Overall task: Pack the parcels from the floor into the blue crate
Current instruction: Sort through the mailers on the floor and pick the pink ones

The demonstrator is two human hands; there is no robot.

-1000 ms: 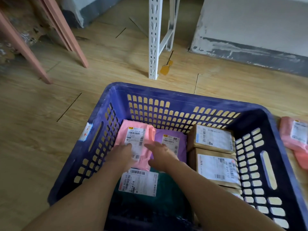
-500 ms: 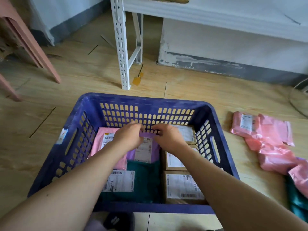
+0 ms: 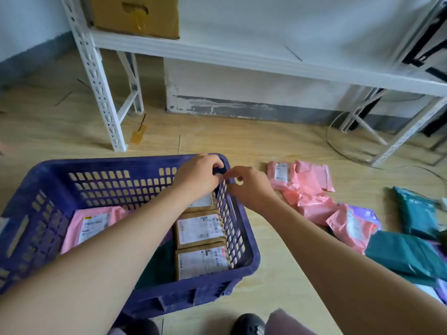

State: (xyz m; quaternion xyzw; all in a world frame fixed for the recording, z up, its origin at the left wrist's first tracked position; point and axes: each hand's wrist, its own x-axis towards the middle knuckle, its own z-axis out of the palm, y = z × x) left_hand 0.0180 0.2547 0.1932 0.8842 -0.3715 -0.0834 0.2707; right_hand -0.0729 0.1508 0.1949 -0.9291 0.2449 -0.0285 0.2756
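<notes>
The blue crate (image 3: 108,163) stands on the wooden floor at the lower left. Inside it lie a pink parcel (image 3: 92,223), a teal parcel (image 3: 157,264) and brown boxes (image 3: 199,229) along the right wall. My left hand (image 3: 198,175) hovers at the crate's far right corner and my right hand (image 3: 249,187) is just outside that corner. Both have loosely curled fingers and hold no parcel. On the floor to the right lie pink parcels (image 3: 312,187), a pink and purple parcel (image 3: 353,226) and teal parcels (image 3: 411,257).
A white metal shelf stands behind the crate, its leg (image 3: 101,93) on the floor and a cardboard box (image 3: 135,15) on its board. A cable (image 3: 338,146) loops on the floor at the right. My shoe (image 3: 246,322) is at the bottom edge.
Both hands have left the purple parcel inside the crate and moved up and right to the crate's far right corner. The view has swung right, showing more floor parcels.
</notes>
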